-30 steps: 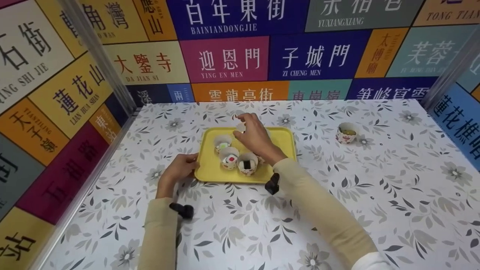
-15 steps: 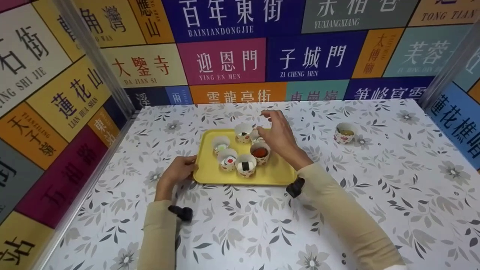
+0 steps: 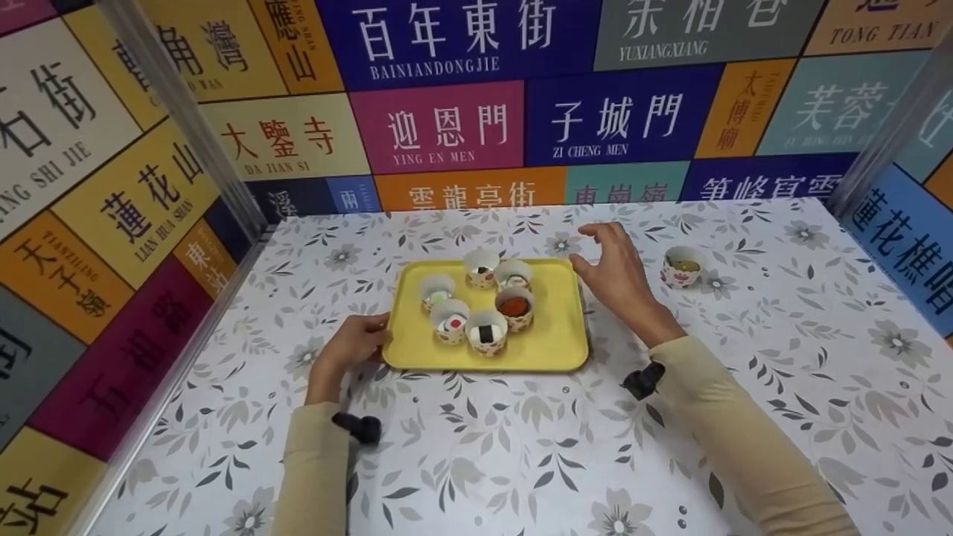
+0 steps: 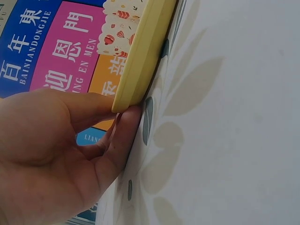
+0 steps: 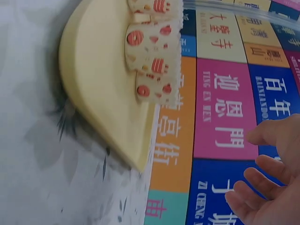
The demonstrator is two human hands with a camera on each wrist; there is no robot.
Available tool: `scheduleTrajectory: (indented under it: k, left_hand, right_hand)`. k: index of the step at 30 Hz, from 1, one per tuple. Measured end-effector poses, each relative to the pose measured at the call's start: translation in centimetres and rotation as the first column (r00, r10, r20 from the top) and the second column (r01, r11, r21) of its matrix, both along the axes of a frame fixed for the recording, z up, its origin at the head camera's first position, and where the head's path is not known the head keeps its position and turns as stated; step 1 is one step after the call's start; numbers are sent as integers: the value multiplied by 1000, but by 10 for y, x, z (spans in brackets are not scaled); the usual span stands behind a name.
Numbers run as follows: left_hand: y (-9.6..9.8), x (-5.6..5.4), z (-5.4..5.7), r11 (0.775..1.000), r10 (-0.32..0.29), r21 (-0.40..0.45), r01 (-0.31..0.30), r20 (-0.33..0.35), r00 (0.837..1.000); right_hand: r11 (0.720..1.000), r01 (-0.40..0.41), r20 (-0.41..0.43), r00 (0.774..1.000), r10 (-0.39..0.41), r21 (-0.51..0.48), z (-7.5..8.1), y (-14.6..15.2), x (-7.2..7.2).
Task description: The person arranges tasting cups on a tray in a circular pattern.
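A yellow tray (image 3: 552, 339) lies on the table, bearing several paper cups printed with red food pictures. In the front cup (image 3: 488, 346) sits a white piece with a black band; the cup behind it (image 3: 515, 307) holds something orange-red. Another cup (image 3: 450, 327) has a white piece with a red spot. My left hand (image 3: 354, 344) pinches the tray's left edge, thumb on the rim and fingers under it in the left wrist view. My right hand (image 3: 622, 272), fingers loosely bent and holding nothing, hovers between the tray and a lone cup (image 3: 681, 269).
The lone cup, with a yellow-green piece inside, stands on the flower-patterned tabletop (image 3: 744, 357) right of the tray. Panels with coloured street-name signs (image 3: 439, 126) close off the back and both sides.
My right hand has moved right from above the tray's back cups, past the right edge, towards the lone cup. The left hand stays at the tray's left edge.
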State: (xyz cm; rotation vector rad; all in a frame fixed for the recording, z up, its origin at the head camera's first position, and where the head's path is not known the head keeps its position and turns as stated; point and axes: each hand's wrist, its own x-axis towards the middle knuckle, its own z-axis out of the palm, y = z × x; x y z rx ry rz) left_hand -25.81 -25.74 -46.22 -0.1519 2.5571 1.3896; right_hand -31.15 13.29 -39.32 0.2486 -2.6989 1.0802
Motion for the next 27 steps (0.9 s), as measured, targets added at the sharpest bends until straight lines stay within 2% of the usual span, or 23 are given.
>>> scheduleTrajectory:
  k: [9, 16, 20, 27]
  left_hand:
    - [1, -1, -1, 999, -12, -46, 12, -10, 1000]
    - [0, -1, 0, 1000, -15, -12, 15, 4, 1000]
    - [0, -1, -1, 1000, 0, -21, 1, 20, 1000]
    - [0, -1, -1, 998, 14, -55, -14, 10, 1000]
  right_hand:
    - [992, 74, 53, 996, -70, -97, -2, 50, -5]
    - [988, 110, 25, 994, -108, -112, -7, 80, -9]
    - [980, 136, 34, 991, -132, -143, -11, 96, -10]
    - [962, 191, 69, 981, -181, -194, -20, 111, -10]
